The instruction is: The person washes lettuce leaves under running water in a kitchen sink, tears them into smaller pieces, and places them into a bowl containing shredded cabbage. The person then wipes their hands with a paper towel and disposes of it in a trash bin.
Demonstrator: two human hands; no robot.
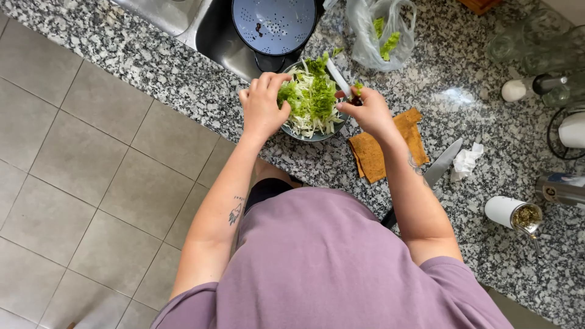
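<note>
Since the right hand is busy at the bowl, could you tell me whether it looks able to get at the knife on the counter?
Probably yes: the knife lies bare on the counter beside the right forearm, nothing covering it, though the right hand holds a white utensil.

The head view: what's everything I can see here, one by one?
bowl: one, dark, counter edge, holds salad
salad: pale and green shreds
colander: one, blue, in sink
bag: one, clear, greens inside
cloth: one, orange-brown, beside bowl
knife: one, steel, on counter
tissue: one, white, crumpled
herb jar: one, white, on its side
left hand: in the salad
right hand: holds white utensil
</note>
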